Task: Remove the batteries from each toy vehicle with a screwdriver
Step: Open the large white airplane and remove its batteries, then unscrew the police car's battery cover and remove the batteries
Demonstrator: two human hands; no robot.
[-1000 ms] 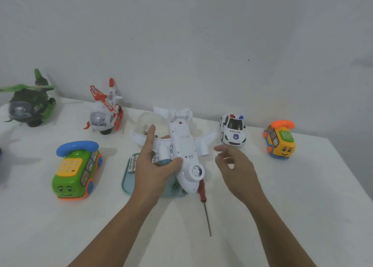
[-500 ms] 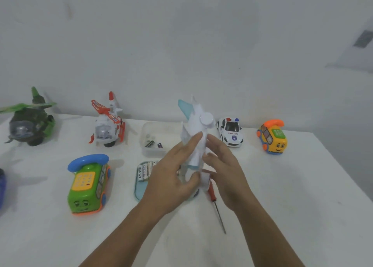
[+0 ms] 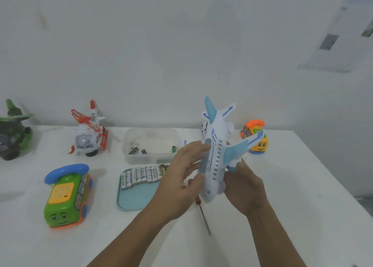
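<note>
Left to right: green helicopter (image 3: 14, 131), red-white helicopter (image 3: 88, 133) and green phone car (image 3: 67, 196) stand untouched on the table (image 3: 302, 186). Clear tub (image 3: 153, 160) holds a few loose bits. A row of batteries (image 3: 143, 176) lies at the back of the blue tray (image 3: 137, 200).

Your left hand (image 3: 181, 178) has its fingers spread and nearly straight, laid on the near side of the plane (image 3: 218, 158), thumb on the lower fuselage. It's steadying, not a real grip.

The plane is up off the table between your hands, nose down and tail up, with the windows facing you. The belly is turned away, so I can't tell whether the hatch is open or closed.

The screwdriver (image 3: 205, 219) lies on the table just under the plane, in neither hand. Your right hand (image 3: 244, 188) is curled round the far side of the fuselage and carries the weight. Orange phone car (image 3: 256, 137) sits behind.

My read: you're on the inspect/reorient step for the plane. Next, roll the belly toward you and check the hatch. If it's screwed shut, take a firm left-hand grip and free your right for the screwdriver.
</note>
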